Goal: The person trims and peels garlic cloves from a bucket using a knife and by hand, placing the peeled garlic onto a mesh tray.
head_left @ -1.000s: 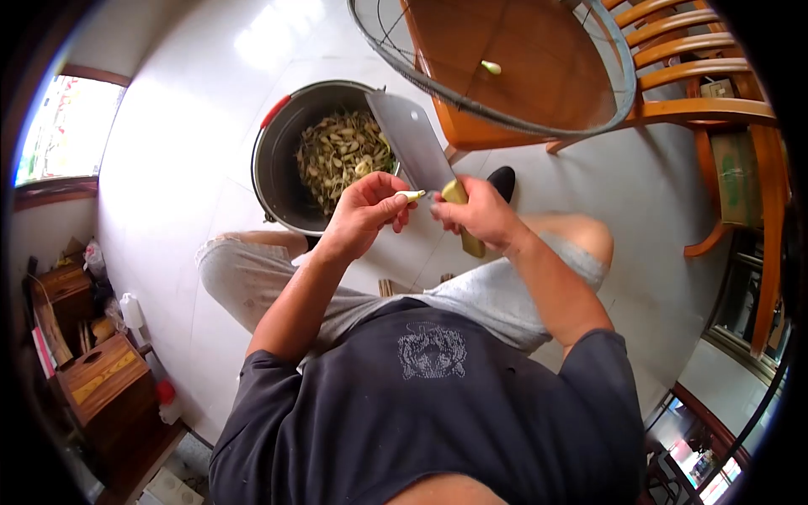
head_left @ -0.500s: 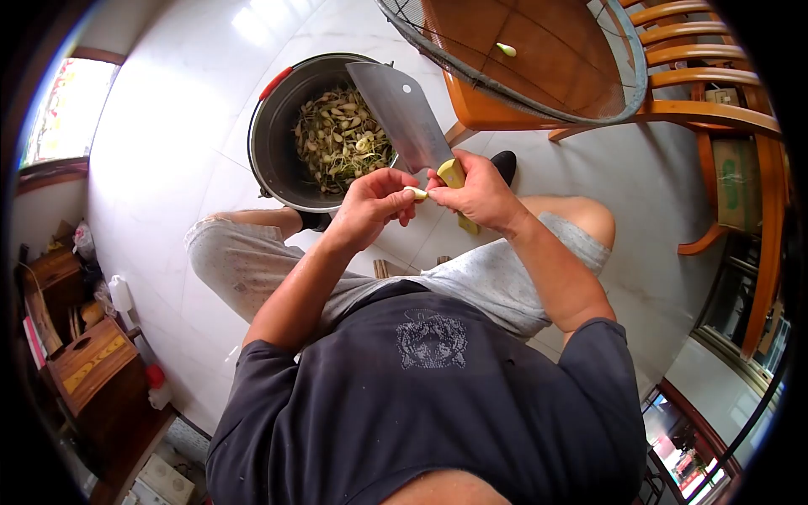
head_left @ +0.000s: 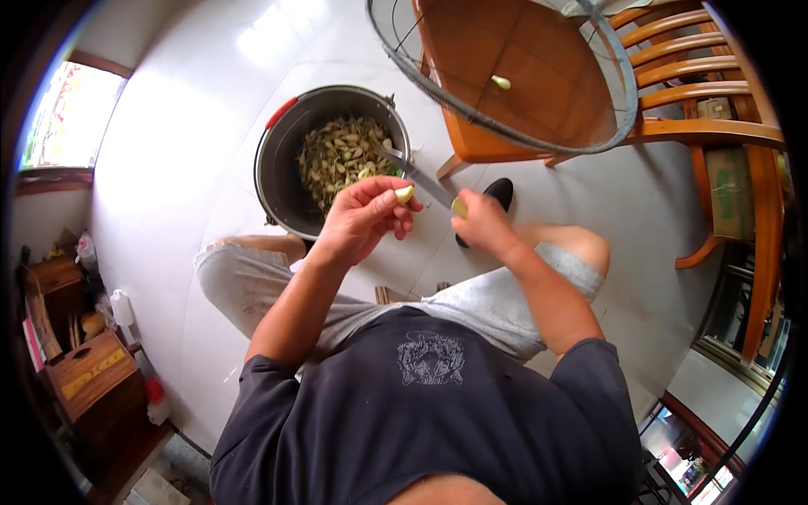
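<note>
My left hand [head_left: 366, 215] pinches a small pale onion bulb [head_left: 404, 194] between thumb and fingertips, near the bucket's front rim. To its right, my right hand [head_left: 486, 223] is closed around the yellowish handle [head_left: 459, 207] of a cleaver [head_left: 433, 189]. Its blade shows nearly edge-on and points up and left, its far end overlapping the bucket's right side. Inside the dark metal bucket [head_left: 275, 181] lies a heap of similar bulbs [head_left: 345, 151] with dry stems. One more peeled-looking bulb [head_left: 501, 82] rests in the round mesh sieve [head_left: 633, 93] at upper right.
The sieve sits on a wooden chair [head_left: 471, 126]. My legs are spread on either side, with a dark shoe [head_left: 498, 195] below the chair. A cardboard box [head_left: 730, 194] stands at right, wooden boxes [head_left: 94, 374] at left. Pale tiles [head_left: 185, 177] cover the floor.
My right hand has drawn away from the bulb, moving right and down. The cleaver has turned from showing its broad face to nearly edge-on. My left hand still holds the bulb.
</note>
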The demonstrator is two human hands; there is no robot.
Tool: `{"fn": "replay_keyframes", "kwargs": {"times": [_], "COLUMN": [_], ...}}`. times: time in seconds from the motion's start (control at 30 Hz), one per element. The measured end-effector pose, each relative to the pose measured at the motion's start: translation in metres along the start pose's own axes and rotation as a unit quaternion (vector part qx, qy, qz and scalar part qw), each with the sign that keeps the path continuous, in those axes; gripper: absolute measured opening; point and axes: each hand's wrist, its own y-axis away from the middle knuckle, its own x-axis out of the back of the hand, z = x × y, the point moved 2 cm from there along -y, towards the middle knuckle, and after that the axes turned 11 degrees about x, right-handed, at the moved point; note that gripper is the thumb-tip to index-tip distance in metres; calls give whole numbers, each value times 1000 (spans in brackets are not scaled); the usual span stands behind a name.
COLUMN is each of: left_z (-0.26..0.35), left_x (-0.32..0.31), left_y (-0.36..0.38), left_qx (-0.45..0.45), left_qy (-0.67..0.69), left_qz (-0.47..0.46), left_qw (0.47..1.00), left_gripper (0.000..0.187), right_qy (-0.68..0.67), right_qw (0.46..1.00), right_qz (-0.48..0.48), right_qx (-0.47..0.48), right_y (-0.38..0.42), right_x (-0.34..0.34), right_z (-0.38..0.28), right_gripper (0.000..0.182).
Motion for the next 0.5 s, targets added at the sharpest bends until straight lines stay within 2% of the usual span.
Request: {"fn": "replay_keyframes", "kwargs": {"times": [0.07, 0.13, 0.23, 0.27, 0.37, 0.47, 0.5], "left_z": [33, 66, 96, 100, 93, 98, 109], "left_x": [-25, -58, -100, -105, -101, -102, -107], "left_y": [-9, -30, -71, -89, -149, -160, -141], "left_qx": [-38, -112, -208, -186, -291, -291, -264], "left_qy": [-73, -222, -455, -527, -688, -743, -692], "left_qz": [16, 60, 103, 114, 98, 93, 114], "left_qw": [996, 967, 860, 821, 657, 595, 662], "left_gripper": [26, 21, 22, 23, 26, 28, 27], "right_qy": [25, 33, 19, 19, 16, 13, 14], "right_qw": [999, 998, 998, 998, 997, 997, 996], "right_qz": [-30, -51, -56, -61, -71, -74, -82], "right_qx": [3, 1, 9, 14, 29, 25, 8], "right_y": [3, 6, 6, 6, 8, 8, 8], "right_x": [-5, -5, -7, -6, -4, -7, -6], "right_z": [6, 4, 3, 1, -3, -3, -3], "right_gripper": [23, 23, 20, 19, 18, 21, 24]}}
